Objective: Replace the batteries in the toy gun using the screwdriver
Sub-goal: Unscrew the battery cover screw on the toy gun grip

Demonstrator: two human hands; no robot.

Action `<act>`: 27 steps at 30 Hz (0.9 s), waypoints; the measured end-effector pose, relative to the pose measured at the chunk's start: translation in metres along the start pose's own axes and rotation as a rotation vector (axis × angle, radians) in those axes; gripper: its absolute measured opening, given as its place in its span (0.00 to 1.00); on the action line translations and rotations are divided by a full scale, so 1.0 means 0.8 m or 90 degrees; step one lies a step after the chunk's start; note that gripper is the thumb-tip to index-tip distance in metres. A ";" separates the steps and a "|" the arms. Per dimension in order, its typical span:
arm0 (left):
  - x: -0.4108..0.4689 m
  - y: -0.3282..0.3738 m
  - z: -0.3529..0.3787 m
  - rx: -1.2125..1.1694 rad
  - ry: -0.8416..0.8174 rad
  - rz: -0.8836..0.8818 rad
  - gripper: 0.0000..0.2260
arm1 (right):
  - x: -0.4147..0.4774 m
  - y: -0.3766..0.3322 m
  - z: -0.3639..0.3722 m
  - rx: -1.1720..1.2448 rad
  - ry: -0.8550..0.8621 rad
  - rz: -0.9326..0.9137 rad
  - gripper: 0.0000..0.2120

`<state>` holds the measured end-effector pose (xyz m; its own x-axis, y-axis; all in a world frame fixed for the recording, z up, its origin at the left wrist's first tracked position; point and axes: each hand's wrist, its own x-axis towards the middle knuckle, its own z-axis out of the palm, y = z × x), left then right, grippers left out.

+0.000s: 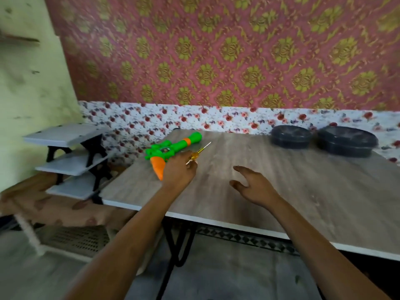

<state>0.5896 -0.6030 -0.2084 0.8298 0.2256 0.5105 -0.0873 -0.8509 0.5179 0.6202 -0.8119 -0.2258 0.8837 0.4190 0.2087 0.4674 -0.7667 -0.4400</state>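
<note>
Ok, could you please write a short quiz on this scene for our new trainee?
1. Which hand holds the screwdriver? A) left B) right C) neither
2. True or false: the right hand is open and clear of the gun.
3. How many dark bowls stand at the back of the table?

Key
1. A: the left hand grips the handle.
2. True.
3. Two.
</note>
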 end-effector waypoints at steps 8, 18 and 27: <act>0.075 -0.134 -0.045 -0.070 -0.011 -0.245 0.15 | 0.147 -0.094 0.083 0.103 -0.084 0.024 0.29; 0.149 -0.207 -0.007 -0.143 0.000 -0.322 0.18 | 0.270 -0.136 0.174 0.126 -0.139 0.060 0.29; 0.123 -0.191 0.018 -0.173 0.036 -0.330 0.17 | 0.247 -0.127 0.177 0.194 -0.079 0.090 0.28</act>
<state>0.6924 -0.4576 -0.2474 0.7722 0.6107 0.1755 0.1777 -0.4727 0.8631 0.7441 -0.5823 -0.2635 0.9207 0.3892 0.0280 0.2955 -0.6485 -0.7015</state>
